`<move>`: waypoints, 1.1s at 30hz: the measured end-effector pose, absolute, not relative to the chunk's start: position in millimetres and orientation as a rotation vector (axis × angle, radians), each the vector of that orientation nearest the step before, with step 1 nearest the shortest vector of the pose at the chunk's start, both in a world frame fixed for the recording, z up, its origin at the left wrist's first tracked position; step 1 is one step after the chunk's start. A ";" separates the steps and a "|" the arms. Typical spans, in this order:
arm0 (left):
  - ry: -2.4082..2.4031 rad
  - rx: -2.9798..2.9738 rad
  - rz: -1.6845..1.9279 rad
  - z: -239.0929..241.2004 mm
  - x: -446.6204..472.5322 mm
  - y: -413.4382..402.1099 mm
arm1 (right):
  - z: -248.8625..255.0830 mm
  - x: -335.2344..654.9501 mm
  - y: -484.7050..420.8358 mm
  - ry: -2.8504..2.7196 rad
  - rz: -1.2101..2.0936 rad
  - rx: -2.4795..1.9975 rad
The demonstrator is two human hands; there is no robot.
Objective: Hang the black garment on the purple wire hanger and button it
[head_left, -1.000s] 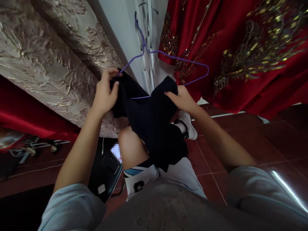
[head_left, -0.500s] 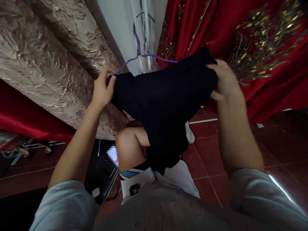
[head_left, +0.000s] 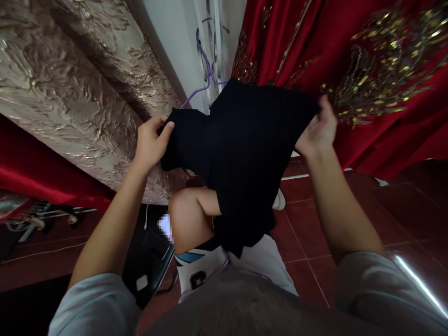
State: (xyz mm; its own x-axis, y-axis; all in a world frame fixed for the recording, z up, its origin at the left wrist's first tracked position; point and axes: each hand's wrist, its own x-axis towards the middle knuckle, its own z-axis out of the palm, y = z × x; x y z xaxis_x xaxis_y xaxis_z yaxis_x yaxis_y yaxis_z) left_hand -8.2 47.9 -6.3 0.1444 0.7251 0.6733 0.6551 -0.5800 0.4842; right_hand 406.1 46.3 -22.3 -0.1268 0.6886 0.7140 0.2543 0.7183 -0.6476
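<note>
A black garment (head_left: pixel 245 149) hangs spread over a thin purple wire hanger (head_left: pixel 205 70), whose hook and left shoulder wire show above the cloth. My left hand (head_left: pixel 150 142) pinches the garment's left edge, fingers closed on the cloth. My right hand (head_left: pixel 317 133) grips the garment's right edge near the hanger's hidden right end. The cloth drapes down over my raised left knee (head_left: pixel 187 210). Most of the hanger is hidden under the garment.
A gold brocade drape (head_left: pixel 77 84) fills the upper left. Red embroidered fabric (head_left: pixel 367 70) with gold sequins hangs at upper right. A white frame (head_left: pixel 210 28) stands between them. Red floor tiles (head_left: pixel 385 205) lie below, and a black case (head_left: pixel 150 256) sits by my knee.
The right hand pulled the garment's right side up and out over the hanger's right arm, which showed bare a second ago. The cloth now lies spread wide across the hanger.
</note>
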 end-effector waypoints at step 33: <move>0.566 2.119 1.329 -13.4 88.3 -41.9 | -95.5 285.4 17.9 -2.137 0.083 -0.666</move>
